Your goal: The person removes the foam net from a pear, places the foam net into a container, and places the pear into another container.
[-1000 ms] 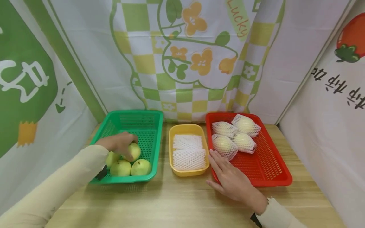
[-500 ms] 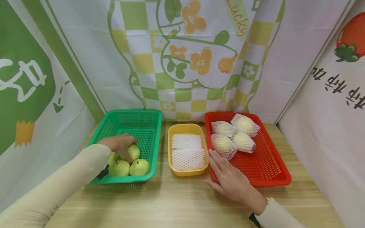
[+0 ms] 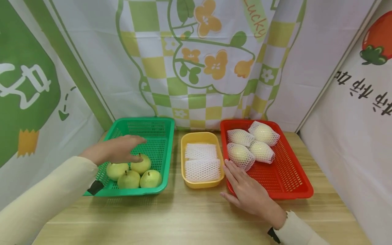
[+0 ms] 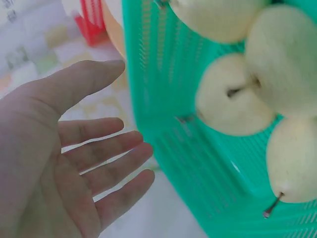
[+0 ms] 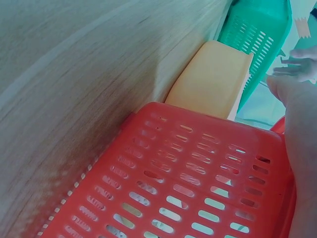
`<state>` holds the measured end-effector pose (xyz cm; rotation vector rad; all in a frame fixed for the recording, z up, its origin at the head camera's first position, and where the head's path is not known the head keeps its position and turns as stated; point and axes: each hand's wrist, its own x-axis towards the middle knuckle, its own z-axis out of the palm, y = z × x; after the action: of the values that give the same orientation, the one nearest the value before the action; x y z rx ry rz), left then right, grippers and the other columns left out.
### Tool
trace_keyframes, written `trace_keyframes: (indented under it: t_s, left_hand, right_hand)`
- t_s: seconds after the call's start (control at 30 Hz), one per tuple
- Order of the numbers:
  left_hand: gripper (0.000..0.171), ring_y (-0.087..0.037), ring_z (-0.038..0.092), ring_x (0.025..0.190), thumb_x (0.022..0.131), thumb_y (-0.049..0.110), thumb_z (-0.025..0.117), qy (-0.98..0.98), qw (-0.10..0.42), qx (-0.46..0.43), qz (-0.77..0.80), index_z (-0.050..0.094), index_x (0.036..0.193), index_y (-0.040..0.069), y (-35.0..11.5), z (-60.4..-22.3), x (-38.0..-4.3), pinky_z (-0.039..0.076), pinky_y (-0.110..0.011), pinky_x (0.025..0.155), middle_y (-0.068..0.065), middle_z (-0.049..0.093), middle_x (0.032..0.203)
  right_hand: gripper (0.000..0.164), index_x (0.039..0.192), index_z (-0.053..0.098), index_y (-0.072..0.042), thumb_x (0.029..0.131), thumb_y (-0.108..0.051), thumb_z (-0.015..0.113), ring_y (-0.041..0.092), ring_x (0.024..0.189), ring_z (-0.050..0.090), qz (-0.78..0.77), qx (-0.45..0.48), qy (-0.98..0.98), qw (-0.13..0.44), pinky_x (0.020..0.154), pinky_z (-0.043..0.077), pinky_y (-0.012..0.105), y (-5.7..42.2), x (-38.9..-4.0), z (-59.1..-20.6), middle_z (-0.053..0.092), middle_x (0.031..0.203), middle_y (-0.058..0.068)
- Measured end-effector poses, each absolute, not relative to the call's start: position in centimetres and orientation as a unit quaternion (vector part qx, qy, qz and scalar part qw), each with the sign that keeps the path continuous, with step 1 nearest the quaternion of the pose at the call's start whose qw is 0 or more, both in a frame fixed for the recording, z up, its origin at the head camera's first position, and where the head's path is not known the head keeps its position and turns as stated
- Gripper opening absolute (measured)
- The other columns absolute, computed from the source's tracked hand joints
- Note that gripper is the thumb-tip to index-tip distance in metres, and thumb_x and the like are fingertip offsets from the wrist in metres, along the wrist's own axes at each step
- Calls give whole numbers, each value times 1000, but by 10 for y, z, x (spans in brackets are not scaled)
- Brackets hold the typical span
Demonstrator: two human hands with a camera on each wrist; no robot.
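Several yellow-green pears with dark stems sit together in the near part of the green basket. Above them is my left hand, its fingers extended and spread from the thumb. Nothing is in its palm; the left wrist view shows the bare left hand beside the green basket wall and the pears. My right hand rests with straight fingers on the near left corner of the red basket. Inside that basket, several pears in white foam nets lie toward the back left.
Between the two baskets stands a yellow tray with white foam net sleeves in it. All three stand on a wooden table. A patterned curtain hangs right behind them.
My left hand has let go of a pear and risen up and to the left, its fingers straightening. That pear stays in the green basket. My right hand has stayed in place.
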<state>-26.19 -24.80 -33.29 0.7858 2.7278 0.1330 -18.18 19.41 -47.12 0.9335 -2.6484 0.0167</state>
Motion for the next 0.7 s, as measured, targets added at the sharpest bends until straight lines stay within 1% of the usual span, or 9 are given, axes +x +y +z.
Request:
trace_keyframes:
  t_s: [0.17, 0.3, 0.37, 0.5, 0.6, 0.7]
  left_hand:
    - [75, -49, 41, 151, 103, 39, 67, 947, 120, 293, 54, 40, 159, -4, -233, -324, -228, 41, -65, 120, -27, 42, 164]
    - [75, -44, 44, 151, 104, 39, 65, 940, 88, 322, 63, 37, 161, -1, -224, -332, -205, 45, -61, 119, -23, 42, 165]
    - [76, -43, 45, 150, 105, 39, 65, 935, 72, 341, 70, 35, 162, 0, -221, -341, -198, 46, -61, 117, -22, 42, 166]
    - [81, -42, 46, 150, 103, 39, 69, 925, 19, 374, 64, 34, 162, -3, -213, -365, -189, 49, -57, 116, -21, 40, 167]
    - [86, -40, 45, 151, 101, 44, 70, 922, -29, 383, 51, 34, 161, -5, -205, -383, -182, 49, -54, 117, -23, 38, 168]
    - [91, -41, 40, 154, 101, 52, 66, 920, -61, 386, 45, 32, 161, -7, -197, -401, -176, 45, -54, 121, -25, 32, 170]
  right_hand:
    - [92, 162, 37, 0, 97, -56, 69, 34, 157, 40, 9, 324, -933, 155, 125, 40, 48, 194, -181, -470, 37, 170, 18]
    - [91, 161, 37, 0, 98, -56, 69, 34, 157, 40, 8, 324, -933, 154, 124, 41, 49, 193, -181, -470, 38, 170, 19]
    - [90, 161, 38, 1, 98, -55, 69, 34, 157, 40, 8, 325, -933, 155, 124, 42, 49, 193, -181, -470, 38, 169, 19]
    - [91, 160, 39, 1, 96, -55, 71, 34, 156, 42, 6, 325, -932, 163, 124, 42, 49, 193, -181, -470, 40, 168, 19]
    - [91, 160, 40, 0, 95, -54, 73, 34, 155, 42, 5, 323, -932, 167, 124, 42, 48, 193, -181, -470, 41, 168, 19]
    - [90, 160, 40, 1, 96, -53, 72, 34, 155, 42, 8, 322, -932, 164, 123, 43, 49, 193, -181, -470, 41, 168, 19]
